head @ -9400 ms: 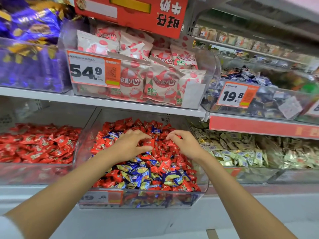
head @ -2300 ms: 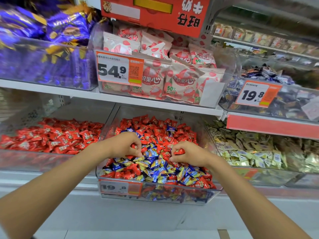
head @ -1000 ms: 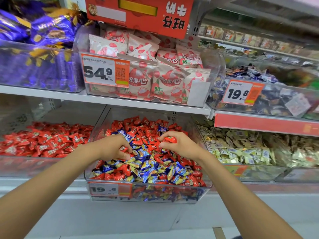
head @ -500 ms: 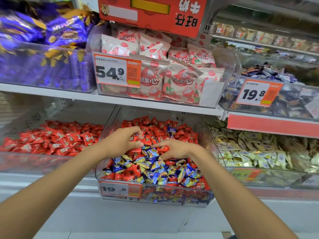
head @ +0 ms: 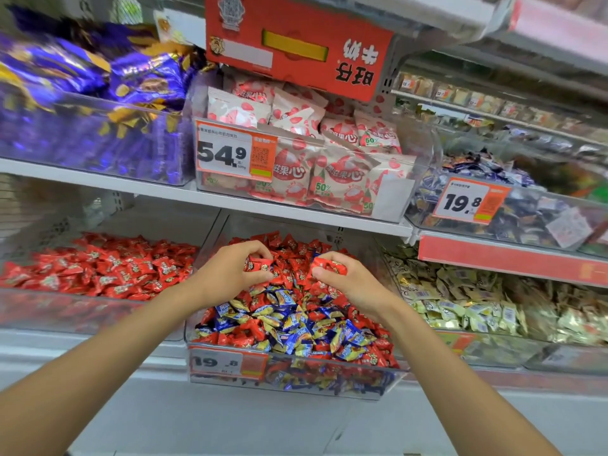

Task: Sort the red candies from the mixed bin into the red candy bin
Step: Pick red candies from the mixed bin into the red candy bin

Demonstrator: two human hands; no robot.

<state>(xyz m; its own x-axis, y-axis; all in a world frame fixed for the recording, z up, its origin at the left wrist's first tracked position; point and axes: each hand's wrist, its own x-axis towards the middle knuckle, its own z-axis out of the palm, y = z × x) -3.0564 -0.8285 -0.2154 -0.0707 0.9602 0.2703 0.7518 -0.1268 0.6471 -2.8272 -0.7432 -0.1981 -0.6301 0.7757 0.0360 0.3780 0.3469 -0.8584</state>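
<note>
**Q:** Condition of the left hand?
**A:** The left hand (head: 227, 274), at centre frame, has fingers and thumb curled round a small clutch of red candies (head: 260, 263). It is over the rear half of the mixed bin (head: 378, 383).

**Q:** And the right hand?
**A:** The right hand (head: 348, 284), just right of centre, pinches one red candy (head: 330, 266) between thumb and curled fingers. The two hands are near each other but do not touch. Both forearms enter from the lower corners of the frame.

**Q:** Contents of the mixed bin?
**A:** It is a clear bin at centre frame. Red wrappers are heaped toward the back, under the hands. Blue and yellow candies (head: 289, 320) are mingled with red ones toward the front. A price tag reading 19.8 (head: 217, 362) is fixed to the front wall at lower left.

**Q:** Location of the red candy bin?
**A:** The red candy bin (head: 82, 311) is at centre left, directly beside the mixed bin on the same shelf. It holds a low red pile (head: 108, 268) of the same wrappers.

**Q:** Surrounding items?
**A:** At centre right, a third bin holds pale wrapped candies (head: 477, 307). On the shelf above, at upper centre, pink and white bags (head: 329, 166) stand behind a tag reading 54.9 (head: 223, 153). Purple bags (head: 82, 77) fill the upper left. A red box (head: 296, 47) with inverted print sits at top centre. Dark wrapped sweets (head: 526, 218) occupy the upper right and are blurred.
</note>
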